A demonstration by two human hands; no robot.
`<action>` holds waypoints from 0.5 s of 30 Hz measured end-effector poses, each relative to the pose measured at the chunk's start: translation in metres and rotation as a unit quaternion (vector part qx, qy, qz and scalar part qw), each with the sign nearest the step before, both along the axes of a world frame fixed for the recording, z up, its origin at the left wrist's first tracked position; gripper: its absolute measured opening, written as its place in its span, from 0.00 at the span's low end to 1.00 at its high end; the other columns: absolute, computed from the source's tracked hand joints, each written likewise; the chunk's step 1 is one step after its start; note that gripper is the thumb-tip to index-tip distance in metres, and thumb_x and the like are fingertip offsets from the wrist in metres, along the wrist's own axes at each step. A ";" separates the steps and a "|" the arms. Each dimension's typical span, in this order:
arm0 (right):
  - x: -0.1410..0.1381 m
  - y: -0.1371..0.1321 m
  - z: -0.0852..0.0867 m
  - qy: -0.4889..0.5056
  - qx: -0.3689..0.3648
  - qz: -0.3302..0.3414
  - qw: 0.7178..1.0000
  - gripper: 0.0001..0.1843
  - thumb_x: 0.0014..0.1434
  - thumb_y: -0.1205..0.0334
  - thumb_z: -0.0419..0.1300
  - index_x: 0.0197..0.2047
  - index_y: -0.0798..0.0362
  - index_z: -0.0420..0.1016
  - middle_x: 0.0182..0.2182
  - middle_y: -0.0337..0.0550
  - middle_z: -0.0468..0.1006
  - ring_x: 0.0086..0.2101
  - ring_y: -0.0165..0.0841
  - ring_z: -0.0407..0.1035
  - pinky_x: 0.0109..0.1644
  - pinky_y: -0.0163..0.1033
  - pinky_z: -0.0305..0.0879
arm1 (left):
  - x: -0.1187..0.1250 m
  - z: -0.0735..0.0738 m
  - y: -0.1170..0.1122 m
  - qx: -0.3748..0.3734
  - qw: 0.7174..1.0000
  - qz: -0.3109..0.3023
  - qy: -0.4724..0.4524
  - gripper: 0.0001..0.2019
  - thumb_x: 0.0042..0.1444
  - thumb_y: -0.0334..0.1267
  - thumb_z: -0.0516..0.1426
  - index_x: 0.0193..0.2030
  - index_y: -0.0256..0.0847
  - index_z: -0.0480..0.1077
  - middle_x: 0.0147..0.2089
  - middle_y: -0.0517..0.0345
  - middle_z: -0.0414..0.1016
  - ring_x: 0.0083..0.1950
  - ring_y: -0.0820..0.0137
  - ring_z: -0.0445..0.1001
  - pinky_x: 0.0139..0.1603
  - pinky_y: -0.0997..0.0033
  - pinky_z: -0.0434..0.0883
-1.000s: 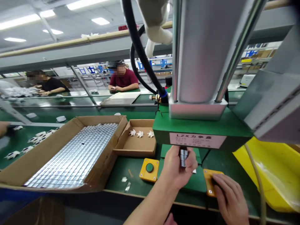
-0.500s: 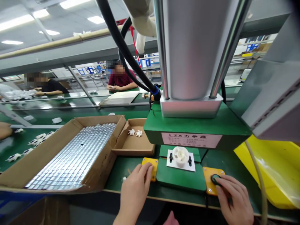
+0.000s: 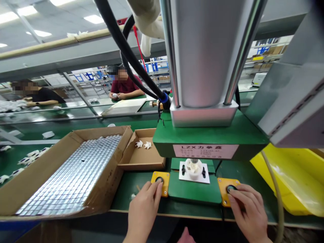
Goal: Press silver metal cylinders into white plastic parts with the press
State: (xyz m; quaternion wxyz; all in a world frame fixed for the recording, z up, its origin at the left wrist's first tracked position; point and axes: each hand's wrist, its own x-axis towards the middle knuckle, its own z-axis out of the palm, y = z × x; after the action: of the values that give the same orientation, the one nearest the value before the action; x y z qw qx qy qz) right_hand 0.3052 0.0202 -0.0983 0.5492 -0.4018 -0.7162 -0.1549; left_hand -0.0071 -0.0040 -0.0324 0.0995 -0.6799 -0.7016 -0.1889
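Observation:
My left hand (image 3: 144,206) is closed, its fingertips at the edge of a dark round push button (image 3: 159,180) on a yellow plate. On the other side, my right hand (image 3: 249,207) is closed with its fingertips on the matching push button (image 3: 231,189). Between the hands, a round white plastic part (image 3: 193,171) with inner vanes sits on a white fixture plate (image 3: 182,176) of the green press (image 3: 193,191). A short metal rod (image 3: 194,161) reaches down from the press head into the part. How hard the buttons are pressed cannot be seen.
A cardboard box (image 3: 106,180) of shiny metal pieces stands left, beside a small carton (image 3: 141,165) with two white finned pieces (image 3: 143,144). A yellow bin (image 3: 291,189) and hose (image 3: 275,182) are right. Two people sit across the line.
The metal rod has come down into the white part. My left fingertips have shifted, so more of the left button shows. The view has turned slightly right.

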 end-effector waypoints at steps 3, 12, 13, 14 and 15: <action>0.001 0.000 -0.003 0.001 -0.008 -0.002 1.000 0.08 0.54 0.72 0.62 0.39 0.56 0.72 0.33 0.44 0.74 0.40 0.39 0.67 0.44 0.47 0.65 | 0.001 -0.005 0.000 0.000 0.999 0.003 -0.049 0.15 0.62 0.45 0.48 0.44 0.47 0.74 0.34 0.59 0.73 0.31 0.69 0.73 0.28 0.72 0.62; -0.013 -0.007 0.047 0.066 -0.178 0.041 0.981 0.12 0.60 0.61 0.57 0.47 0.50 0.67 0.39 0.44 0.72 0.42 0.36 0.67 0.45 0.44 0.66 | 0.002 0.031 0.000 -0.034 0.617 -0.029 -0.786 0.08 0.55 0.36 0.56 0.42 0.43 0.70 0.26 0.67 0.65 0.15 0.83 0.56 0.13 0.83 0.53; -0.022 -0.005 0.061 0.101 -0.215 0.072 0.969 0.15 0.60 0.60 0.57 0.51 0.49 0.64 0.41 0.45 0.71 0.42 0.35 0.68 0.45 0.44 0.67 | 0.004 0.036 -0.001 -0.047 0.506 -0.038 -0.860 0.08 0.55 0.34 0.54 0.42 0.42 0.69 0.26 0.67 0.64 0.14 0.85 0.52 0.11 0.84 0.48; -0.032 -0.001 0.077 0.140 -0.252 0.110 0.951 0.19 0.60 0.59 0.57 0.54 0.48 0.61 0.43 0.45 0.70 0.42 0.35 0.68 0.45 0.43 0.68 | 0.008 0.039 -0.001 -0.070 0.407 -0.050 -0.909 0.07 0.56 0.33 0.53 0.41 0.40 0.68 0.25 0.68 0.62 0.13 0.86 0.50 0.10 0.85 0.45; -0.044 0.005 0.093 0.183 -0.288 0.160 0.926 0.22 0.60 0.58 0.57 0.56 0.47 0.58 0.46 0.46 0.70 0.41 0.34 0.69 0.44 0.42 0.69 | 0.013 0.040 -0.002 -0.104 0.330 -0.059 -0.936 0.06 0.57 0.35 0.51 0.39 0.38 0.67 0.24 0.68 0.60 0.12 0.86 0.48 0.09 0.85 0.44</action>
State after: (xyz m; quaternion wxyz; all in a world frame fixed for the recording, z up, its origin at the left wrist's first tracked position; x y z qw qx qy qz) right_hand 0.2615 0.0251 -0.0049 0.5485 -0.4444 -0.6719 0.2242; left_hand 0.0061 -0.0061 0.0076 -0.7056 -0.0997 -0.3043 -0.6322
